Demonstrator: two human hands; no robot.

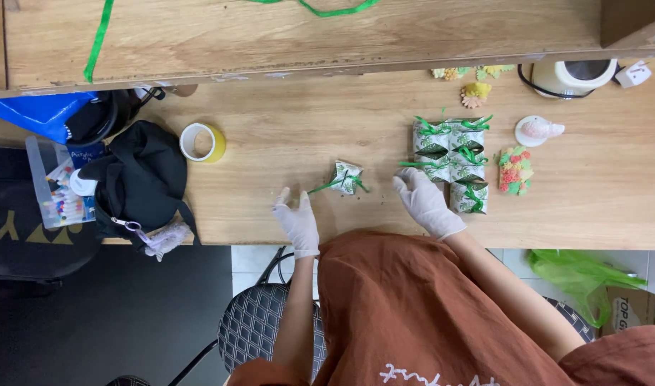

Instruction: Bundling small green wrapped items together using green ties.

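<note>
A small folded paper box (347, 176), white with a green leaf print and tied with green ribbon, lies on the wooden table (292, 121) between my hands. My left hand (297, 221), in a white glove, rests open near the table's front edge, its fingertips close to the loose ribbon end (317, 189). My right hand (425, 202), also gloved, lies flat with fingers apart. It sits just to the right of the box and beside a cluster of several similar ribboned boxes (452, 154).
A yellow tape roll (203, 141), a black bag (142, 179) and a clear box of paints (55, 187) lie at the left. Paper flowers (476, 93), a colourful ornament (515, 170), a white shell-shaped piece (539, 130) and a white appliance (575, 75) sit at the right. A chair (252, 329) stands below.
</note>
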